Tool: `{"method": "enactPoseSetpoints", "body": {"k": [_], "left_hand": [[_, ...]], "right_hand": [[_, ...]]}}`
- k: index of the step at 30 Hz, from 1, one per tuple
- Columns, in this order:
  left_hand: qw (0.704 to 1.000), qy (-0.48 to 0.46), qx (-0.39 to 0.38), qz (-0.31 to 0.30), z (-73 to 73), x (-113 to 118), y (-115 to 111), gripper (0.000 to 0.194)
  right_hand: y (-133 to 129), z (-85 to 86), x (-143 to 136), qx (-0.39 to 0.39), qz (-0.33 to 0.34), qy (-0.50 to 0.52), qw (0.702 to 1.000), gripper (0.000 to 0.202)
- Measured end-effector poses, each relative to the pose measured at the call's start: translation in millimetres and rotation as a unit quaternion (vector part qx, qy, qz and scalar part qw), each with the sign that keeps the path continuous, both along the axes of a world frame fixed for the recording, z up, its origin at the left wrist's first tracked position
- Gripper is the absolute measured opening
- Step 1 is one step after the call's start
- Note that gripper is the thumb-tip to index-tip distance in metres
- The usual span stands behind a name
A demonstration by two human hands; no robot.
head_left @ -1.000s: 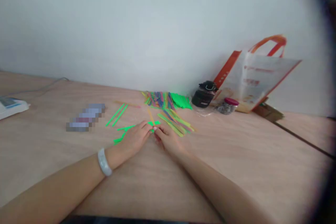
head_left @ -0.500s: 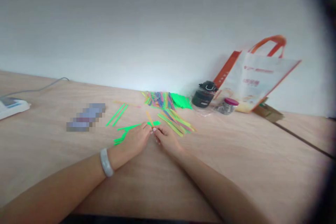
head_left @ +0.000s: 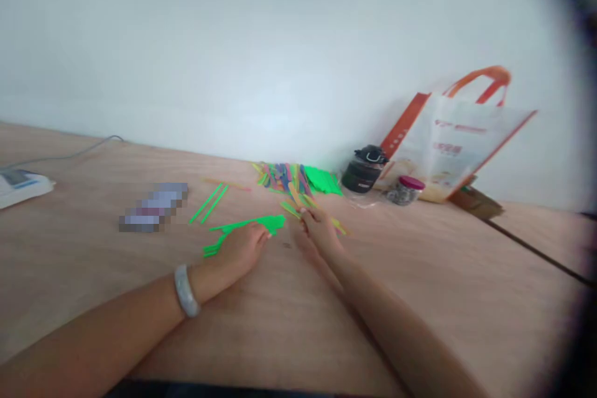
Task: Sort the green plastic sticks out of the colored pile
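Head view: the orange strip (head_left: 294, 193), at eleven o'clock from the closed right hand (head_left: 321, 228), is held in its pinch (lightly is best, lest it bend), and green strips (head_left: 274, 222) should be steadied by the curled left hand (head_left: 245, 245), whose grip cannot be told.

Your left hand (head_left: 243, 245) and right hand (head_left: 321, 231) are bare; your left wrist (head_left: 203, 280) carries a broad, pale grey bangle (head_left: 186, 291).
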State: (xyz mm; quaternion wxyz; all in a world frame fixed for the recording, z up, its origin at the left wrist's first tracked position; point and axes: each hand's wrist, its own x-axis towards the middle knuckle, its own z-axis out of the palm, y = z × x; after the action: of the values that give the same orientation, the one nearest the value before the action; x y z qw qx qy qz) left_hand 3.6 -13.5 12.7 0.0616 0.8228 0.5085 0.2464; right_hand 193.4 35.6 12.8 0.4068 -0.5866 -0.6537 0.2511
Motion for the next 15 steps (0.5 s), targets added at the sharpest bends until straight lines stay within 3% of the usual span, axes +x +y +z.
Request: {"method": "enactPoseSetpoints", "body": {"k": [2,7,11,15], "left_hand": [[0.999,0.018,0.015,-0.027,-2.6,2,0,0.024],[0.993,0.071,0.070,-0.063,-12.7,4,2,0.031],[0.994,0.072,0.080,-0.033,-19.4,-4,7,0.037],[0.995,0.082,0.056,-0.021,-23.6,-11,15,0.033]], "right_hand": [[2,0.6,5,0.039,-0.018,-0.140,0.989,0.030],[-3,-4.0,0,0.107,-0.037,-0.379,0.918,0.034],[-1,-9.0,3,0.089,-0.020,-0.462,0.882,0.030],[4,-10.1,8,0.068,-0.014,-0.470,0.880,0.030]]}}
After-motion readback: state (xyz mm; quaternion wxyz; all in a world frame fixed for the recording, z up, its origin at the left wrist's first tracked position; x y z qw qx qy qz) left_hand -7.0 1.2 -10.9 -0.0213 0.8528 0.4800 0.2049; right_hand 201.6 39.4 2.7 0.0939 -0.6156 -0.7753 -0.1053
